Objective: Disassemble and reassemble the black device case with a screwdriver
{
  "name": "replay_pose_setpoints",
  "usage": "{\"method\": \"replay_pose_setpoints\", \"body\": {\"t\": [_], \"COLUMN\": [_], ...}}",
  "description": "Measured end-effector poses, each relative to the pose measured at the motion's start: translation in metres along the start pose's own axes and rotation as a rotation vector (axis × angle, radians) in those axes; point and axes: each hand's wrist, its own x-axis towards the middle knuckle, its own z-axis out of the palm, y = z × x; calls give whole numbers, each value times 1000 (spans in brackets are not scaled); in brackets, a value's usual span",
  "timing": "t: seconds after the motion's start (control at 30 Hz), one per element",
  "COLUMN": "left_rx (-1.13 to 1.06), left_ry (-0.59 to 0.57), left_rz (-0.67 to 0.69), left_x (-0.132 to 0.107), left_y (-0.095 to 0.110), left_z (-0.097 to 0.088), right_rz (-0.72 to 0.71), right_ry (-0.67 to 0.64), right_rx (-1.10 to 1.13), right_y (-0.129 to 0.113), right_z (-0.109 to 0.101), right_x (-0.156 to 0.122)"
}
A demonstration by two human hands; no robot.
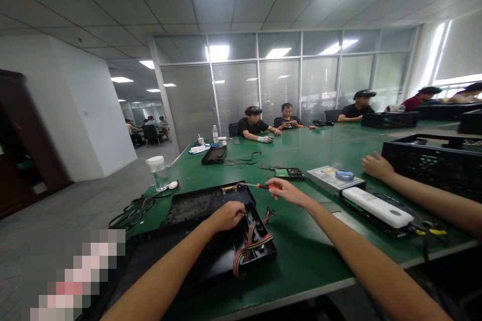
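Observation:
My left hand (pixel 227 215) is closed on the inner edge of an open black computer case (pixel 211 241) that lies flat on the green table (pixel 312 251), just above a bundle of striped ribbon cables (pixel 250 248). My right hand (pixel 288 191) is pinched around an orange-handled screwdriver (pixel 259 186), whose shaft points left over the case's far edge. A detached black side panel (pixel 205 203) lies behind the case.
A co-worker's arm and hand (pixel 376 165) rest on the table at right, near an optical drive (pixel 333 178), a white device (pixel 378 206) and black crates (pixel 433 165). A plastic cup (pixel 158 173), loose cables (pixel 131 210) and a circuit board (pixel 288 174) lie about. Several people sit at the far end.

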Motion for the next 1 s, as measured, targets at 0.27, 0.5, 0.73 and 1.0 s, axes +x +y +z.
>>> {"method": "replay_pose_setpoints", "body": {"t": [0.27, 0.5, 0.73, 1.0], "left_rx": [-16, -50, -84, -55], "left_ry": [-16, -20, -67, -43], "left_rz": [-75, -78, -79, -74], "left_x": [1, 3, 5, 5], "left_y": [1, -1, 1, -2], "left_z": [-1, 0, -6, -3], "right_rz": [-75, -252, -234, -199], "right_ry": [493, 397, 372, 380], "right_rx": [2, -499, -598, -564], "right_y": [-1, -11, -23, -26], "right_z": [2, 22, 23, 26], "right_x": [2, -9, -15, -14]}}
